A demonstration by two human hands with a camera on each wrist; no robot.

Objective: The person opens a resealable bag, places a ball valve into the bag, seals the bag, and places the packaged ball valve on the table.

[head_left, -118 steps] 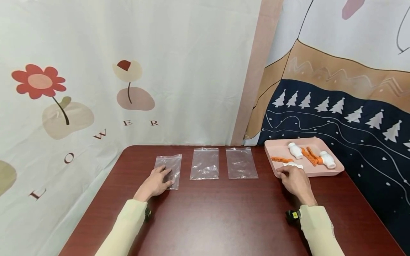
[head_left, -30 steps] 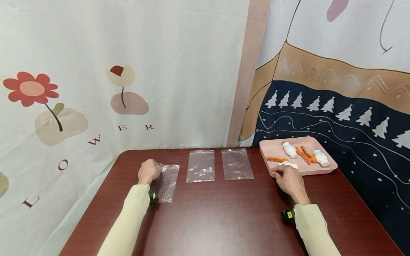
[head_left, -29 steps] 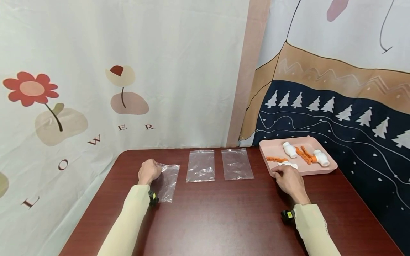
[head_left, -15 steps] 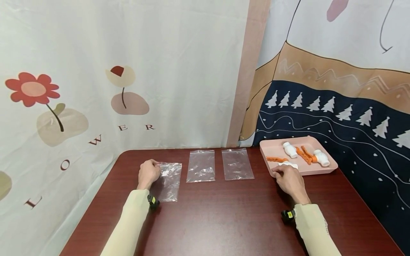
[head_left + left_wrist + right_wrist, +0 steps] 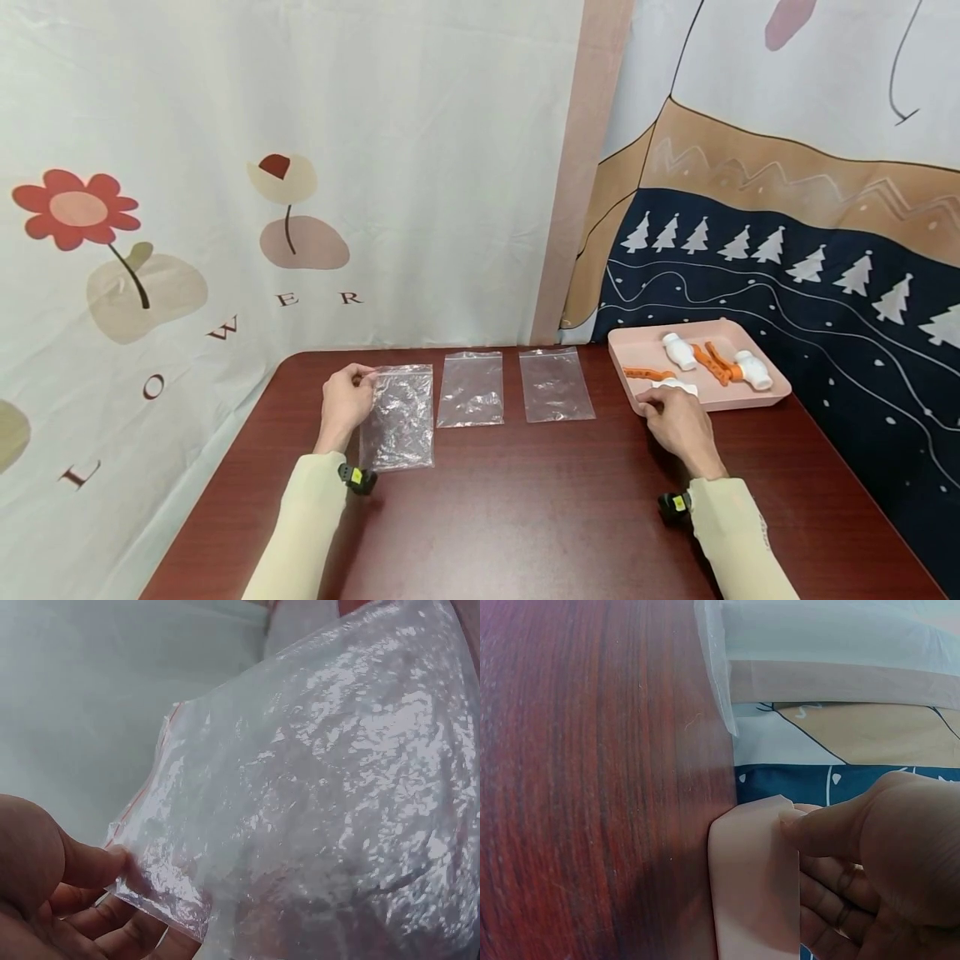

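My left hand (image 5: pixel 347 406) pinches a clear zip bag (image 5: pixel 403 421) at its upper left corner. In the left wrist view the thumb presses that corner of the zip bag (image 5: pixel 300 795) against the fingers, beside the red zip line, and the film spreads out tilted. At the right, my right hand (image 5: pixel 681 422) grips the near left rim of a pink tray (image 5: pixel 750 402). The right wrist view has the thumb on the tray wall (image 5: pixel 754 877) and the other fingers behind it. Inside lie several white, rounded plastic pieces (image 5: pixel 752 371) with orange handles (image 5: pixel 647 374), one partly hidden by the hand.
Two more clear zip bags lie flat at the back of the dark red table (image 5: pixel 480 517): a middle bag (image 5: pixel 471 392) and a right bag (image 5: pixel 557 387). Printed curtains (image 5: pixel 420 167) hang right behind the table's back edge.
My left hand first lay on the left bag with spread fingers; it now pinches the corner. The bag has been pulled nearer, then raised and tilted. My right hand stays at the tray.
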